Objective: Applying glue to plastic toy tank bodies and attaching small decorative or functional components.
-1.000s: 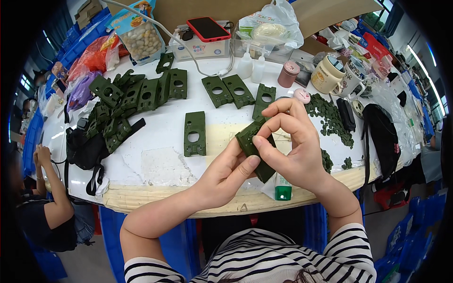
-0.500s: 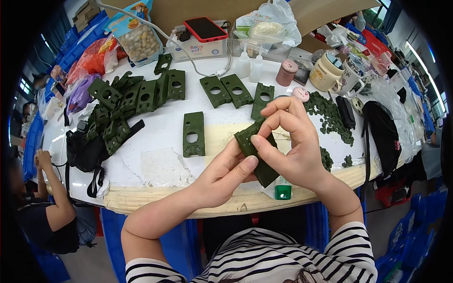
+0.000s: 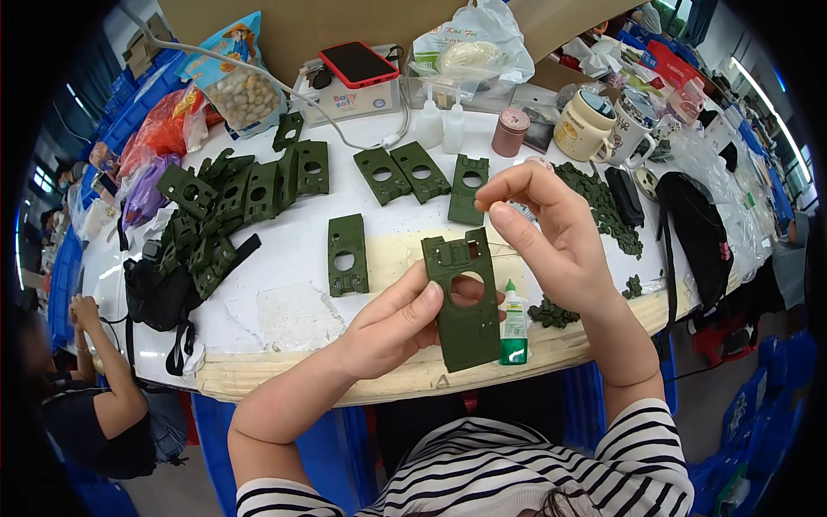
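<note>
My left hand (image 3: 389, 329) grips a dark green plastic model hull plate (image 3: 468, 338) by its left edge, thumb on top. The plate has a large round hole and raised details at its far end, and tilts upright over the table's near edge. Just above and to the right of it, my right hand (image 3: 558, 241) is lifted away, thumb and forefinger brought together; anything between their tips is too small to make out. A bottle with green liquid and a green nozzle (image 3: 514, 326) stands right of the plate. One similar plate (image 3: 347, 256) lies to the left.
More green plates (image 3: 382, 177) lie farther back, with a heap of them (image 3: 228, 194) at the left beside a black bag (image 3: 155, 280). Small green parts (image 3: 603, 202) are spread at the right. Mugs (image 3: 584, 129), white squeeze bottles (image 3: 429, 125) and a phone (image 3: 358, 64) line the back.
My right hand has risen off the plate, up and to the right. My left hand has turned the plate so its face and round hole show.
</note>
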A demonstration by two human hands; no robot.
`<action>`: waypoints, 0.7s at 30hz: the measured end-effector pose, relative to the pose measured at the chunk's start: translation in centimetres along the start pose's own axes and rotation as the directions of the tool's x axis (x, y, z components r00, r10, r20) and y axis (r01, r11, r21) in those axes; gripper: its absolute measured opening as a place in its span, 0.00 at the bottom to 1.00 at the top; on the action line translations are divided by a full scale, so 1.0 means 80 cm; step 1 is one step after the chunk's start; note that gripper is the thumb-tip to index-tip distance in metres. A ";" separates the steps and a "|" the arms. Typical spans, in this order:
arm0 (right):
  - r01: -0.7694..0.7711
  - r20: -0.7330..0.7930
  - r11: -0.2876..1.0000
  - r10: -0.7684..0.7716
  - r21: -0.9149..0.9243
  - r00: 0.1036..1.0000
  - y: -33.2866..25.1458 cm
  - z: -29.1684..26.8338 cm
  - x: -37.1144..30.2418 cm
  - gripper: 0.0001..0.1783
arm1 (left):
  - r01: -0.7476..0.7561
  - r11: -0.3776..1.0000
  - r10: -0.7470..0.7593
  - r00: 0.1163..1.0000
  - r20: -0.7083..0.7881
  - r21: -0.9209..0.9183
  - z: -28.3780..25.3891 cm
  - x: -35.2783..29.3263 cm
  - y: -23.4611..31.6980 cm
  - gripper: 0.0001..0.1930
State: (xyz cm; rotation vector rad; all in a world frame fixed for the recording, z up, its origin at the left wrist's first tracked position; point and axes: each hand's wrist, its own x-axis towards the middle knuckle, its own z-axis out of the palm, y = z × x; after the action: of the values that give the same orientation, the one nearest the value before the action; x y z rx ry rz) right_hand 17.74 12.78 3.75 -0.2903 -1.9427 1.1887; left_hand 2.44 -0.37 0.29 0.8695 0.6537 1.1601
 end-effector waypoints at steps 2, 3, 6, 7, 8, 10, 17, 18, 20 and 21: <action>-0.161 0.089 0.980 0.151 0.115 0.984 -0.005 -0.005 0.000 0.11 | 0.000 0.999 0.001 0.999 0.034 -0.039 -0.005 0.001 -0.002 0.30; -0.243 0.139 0.956 0.221 0.167 0.965 -0.006 -0.008 0.000 0.13 | -0.008 0.999 0.011 0.999 0.053 -0.054 -0.009 0.001 -0.004 0.29; -0.341 0.267 0.914 0.280 0.219 0.922 -0.004 -0.013 0.001 0.13 | -0.006 0.997 0.012 0.998 0.067 -0.078 -0.015 -0.002 -0.001 0.29; -0.373 0.285 0.907 0.312 0.194 0.907 -0.007 -0.018 0.000 0.13 | 0.003 0.996 0.004 0.997 0.083 -0.090 -0.015 0.001 -0.001 0.30; -0.401 0.288 0.893 0.338 0.201 0.896 -0.007 -0.020 0.000 0.12 | 0.018 0.998 -0.017 1.000 0.017 -0.062 -0.010 0.001 0.005 0.31; -0.411 0.331 0.872 0.318 0.266 0.888 -0.003 -0.020 0.004 0.11 | 0.003 0.999 -0.008 0.994 -0.105 -0.047 -0.009 -0.005 0.008 0.33; -0.372 0.152 0.793 0.342 0.483 0.927 0.007 -0.010 -0.006 0.10 | -0.193 0.943 0.139 0.969 -0.205 -0.272 -0.023 -0.003 0.001 0.33; -0.360 0.104 0.782 0.360 0.509 0.927 0.006 -0.009 -0.010 0.10 | -0.229 0.948 0.201 0.970 -0.139 -0.221 -0.025 -0.001 -0.002 0.33; -0.364 0.055 0.785 0.390 0.502 0.919 0.007 -0.006 -0.021 0.10 | -0.237 0.968 0.248 0.951 -0.185 0.082 0.001 0.005 0.001 0.38; -0.365 0.031 0.786 0.405 0.499 0.914 0.007 -0.004 -0.027 0.11 | -0.229 0.945 0.277 0.940 -0.202 0.233 0.010 0.009 0.003 0.42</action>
State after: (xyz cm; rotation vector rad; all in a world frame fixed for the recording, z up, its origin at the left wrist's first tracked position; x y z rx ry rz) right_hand 19.24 12.09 2.22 -0.4646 -1.4724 1.8707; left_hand 3.16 0.14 0.86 1.0250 0.8841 1.4607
